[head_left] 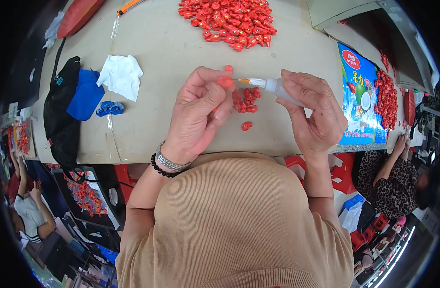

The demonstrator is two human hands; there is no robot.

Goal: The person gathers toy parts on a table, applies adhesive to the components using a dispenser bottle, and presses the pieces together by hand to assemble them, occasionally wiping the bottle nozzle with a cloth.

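My left hand (196, 105) pinches a small round red plastic piece (225, 82) between thumb and fingertips. From the other side, my right hand (318, 110) grips a translucent squeeze bottle (284, 91) with a white and orange nozzle. The thin tip points left and reaches close to the red piece; whether they touch I cannot tell. Just beyond my left fingertips lies another red piece (228, 68). A few small red parts (247, 100) lie on the table between my hands, and one red part (247, 126) sits nearer to me.
A large heap of red parts (234, 21) covers the table's far middle. At left are a black cloth bag (61, 110), blue cloth (87, 94) and white cloth (120, 77). A printed blue sheet (356, 110) bears more red parts at right. Other people sit on both sides.
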